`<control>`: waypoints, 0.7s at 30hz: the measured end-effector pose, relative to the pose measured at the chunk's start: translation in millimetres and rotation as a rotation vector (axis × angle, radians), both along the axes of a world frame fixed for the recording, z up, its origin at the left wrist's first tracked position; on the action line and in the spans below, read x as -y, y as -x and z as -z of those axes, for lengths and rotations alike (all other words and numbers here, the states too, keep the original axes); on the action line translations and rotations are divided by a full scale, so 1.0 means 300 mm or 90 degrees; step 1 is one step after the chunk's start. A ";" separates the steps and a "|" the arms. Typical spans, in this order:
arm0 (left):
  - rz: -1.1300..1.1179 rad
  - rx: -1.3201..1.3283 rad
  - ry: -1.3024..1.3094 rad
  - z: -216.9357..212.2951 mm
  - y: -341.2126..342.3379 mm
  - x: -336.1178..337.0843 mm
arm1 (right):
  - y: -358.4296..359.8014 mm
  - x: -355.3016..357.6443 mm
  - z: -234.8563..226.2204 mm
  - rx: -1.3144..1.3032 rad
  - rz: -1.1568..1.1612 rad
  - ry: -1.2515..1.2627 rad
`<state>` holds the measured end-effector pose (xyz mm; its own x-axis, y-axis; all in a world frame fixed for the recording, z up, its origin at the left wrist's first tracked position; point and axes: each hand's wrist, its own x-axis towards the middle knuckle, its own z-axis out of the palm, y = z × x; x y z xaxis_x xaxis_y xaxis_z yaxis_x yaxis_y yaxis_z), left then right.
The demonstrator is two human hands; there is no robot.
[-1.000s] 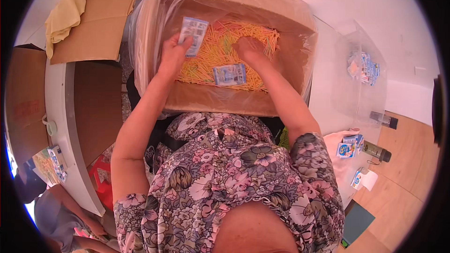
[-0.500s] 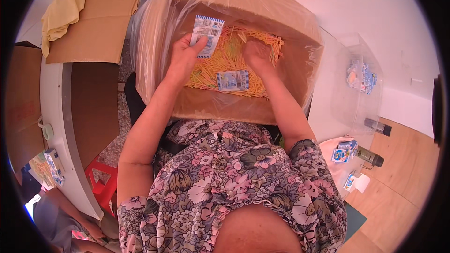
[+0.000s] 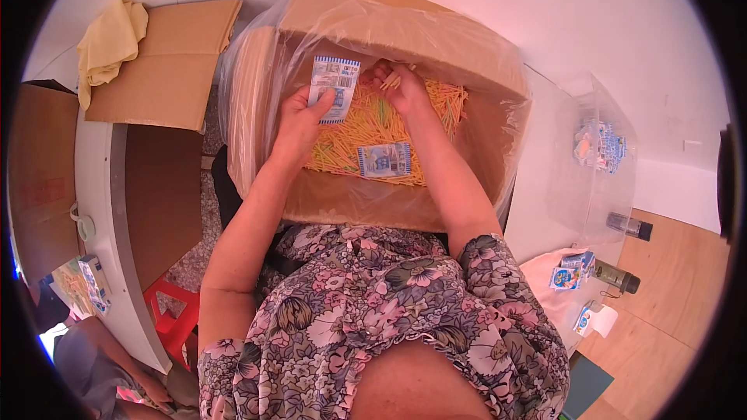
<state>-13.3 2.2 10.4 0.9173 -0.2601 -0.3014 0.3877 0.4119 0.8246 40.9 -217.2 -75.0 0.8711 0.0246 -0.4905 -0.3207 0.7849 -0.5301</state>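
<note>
My left hand (image 3: 303, 119) grips a small blue-and-white printed packet (image 3: 334, 89), thumb across its front. Just right of it, my right hand (image 3: 402, 87) is closed around a few thin yellowish sticks (image 3: 391, 82), whose ends poke out past the fingers. Both hands are over a large cardboard box (image 3: 342, 206) lined with clear plastic. A heap of thin yellow, orange and greenish sticks (image 3: 366, 120) covers its bottom. On that heap, toward the near side, lies a second blue-and-white packet (image 3: 384, 160).
A clear plastic bin (image 3: 576, 187) holding blue packets stands on the right. Near it are small blue boxes (image 3: 566, 277) and a dark green bottle (image 3: 617, 276). At left, a yellow cloth (image 3: 113, 39) lies on folded cardboard (image 3: 167, 62); below is a red stool (image 3: 173, 315) and another person's arm (image 3: 124, 358).
My right hand has risen from the stick heap and moved left toward the held packet, now with a few sticks showing in its fingers. The left hand still holds the packet.
</note>
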 end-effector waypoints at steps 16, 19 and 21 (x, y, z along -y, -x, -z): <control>-0.009 -0.008 0.006 0.000 -0.001 -0.029 | 0.061 -0.002 -0.016 0.284 -0.140 0.972; -0.009 -0.004 0.009 -0.019 -0.001 -0.028 | 0.115 -0.044 -0.138 0.011 -0.451 1.294; 0.007 -0.005 0.011 -0.020 -0.006 -0.022 | 0.129 -0.038 -0.124 0.014 -0.564 1.302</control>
<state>-11.5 8.8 16.3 0.9121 -0.2746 -0.3044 0.3987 0.4216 0.8144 2.1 -206.0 -37.8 0.9338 -0.0818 -0.3482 -0.1589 -0.9670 -0.1990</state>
